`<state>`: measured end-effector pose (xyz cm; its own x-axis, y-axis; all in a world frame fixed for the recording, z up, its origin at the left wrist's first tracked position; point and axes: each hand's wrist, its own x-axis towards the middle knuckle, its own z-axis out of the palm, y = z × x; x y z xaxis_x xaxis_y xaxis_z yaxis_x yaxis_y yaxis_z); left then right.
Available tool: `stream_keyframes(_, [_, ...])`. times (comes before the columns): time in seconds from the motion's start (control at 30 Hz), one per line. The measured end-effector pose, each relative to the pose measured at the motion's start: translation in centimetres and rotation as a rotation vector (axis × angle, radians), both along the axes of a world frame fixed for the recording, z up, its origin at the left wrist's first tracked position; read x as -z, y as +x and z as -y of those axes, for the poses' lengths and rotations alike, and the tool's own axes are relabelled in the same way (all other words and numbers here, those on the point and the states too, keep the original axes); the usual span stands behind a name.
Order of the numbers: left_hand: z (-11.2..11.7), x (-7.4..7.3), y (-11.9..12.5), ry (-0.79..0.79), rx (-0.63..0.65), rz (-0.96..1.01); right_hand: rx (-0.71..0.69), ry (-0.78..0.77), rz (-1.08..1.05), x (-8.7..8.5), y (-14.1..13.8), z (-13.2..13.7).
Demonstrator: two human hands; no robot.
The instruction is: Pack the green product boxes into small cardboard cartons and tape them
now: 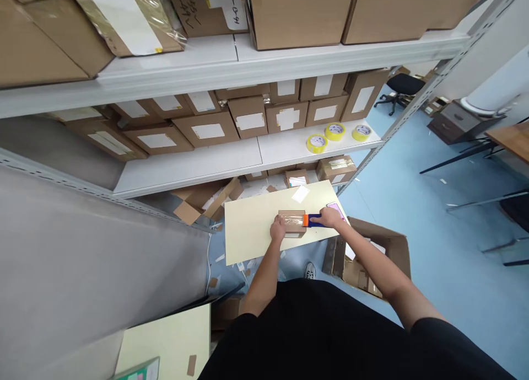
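A small brown cardboard box (pixel 292 222) lies on a pale yellow board (pixel 252 225), with shiny clear tape across its top. My left hand (pixel 278 228) presses against the box's left end, fingers curled on it. My right hand (pixel 329 218) is closed round the blue handle of a tape dispenser (pixel 311 220), whose orange head touches the box's right end. A pink-edged phone (pixel 335 209) lies on the board just behind my right hand, and a white slip (pixel 300 193) lies farther back.
Grey shelving (pixel 198 165) holds rows of labelled brown boxes and three yellow tape rolls (pixel 335 131). An open carton (pixel 374 258) stands on the blue floor at my right. Cardboard scraps (pixel 202 201) lie under the shelf. Office chairs and desks stand far right.
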<state>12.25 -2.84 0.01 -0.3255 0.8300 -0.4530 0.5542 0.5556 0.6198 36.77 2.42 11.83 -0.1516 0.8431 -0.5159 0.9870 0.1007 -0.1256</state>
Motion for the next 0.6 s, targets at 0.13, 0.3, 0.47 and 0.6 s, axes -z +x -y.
stream_keyframes(0.13, [0.2,0.5,-0.8,0.03,0.023,0.032,0.082,-0.015,-0.007,1.1,4.3,0.8])
stream_keyframes(0.3, [-0.2,1.0,-3.5,0.068,0.034,0.09,0.047,-0.003,-0.064,2.0,2.6,0.5])
stream_keyframes(0.47, [-0.4,0.3,-9.9,0.046,-0.027,0.024,-0.03,0.008,-0.157,2.2,-5.2,0.5])
stream_keyframes(0.6, [-0.1,-0.5,-14.0,0.081,-0.076,-0.013,-0.083,0.013,-0.202,2.7,-12.5,0.7])
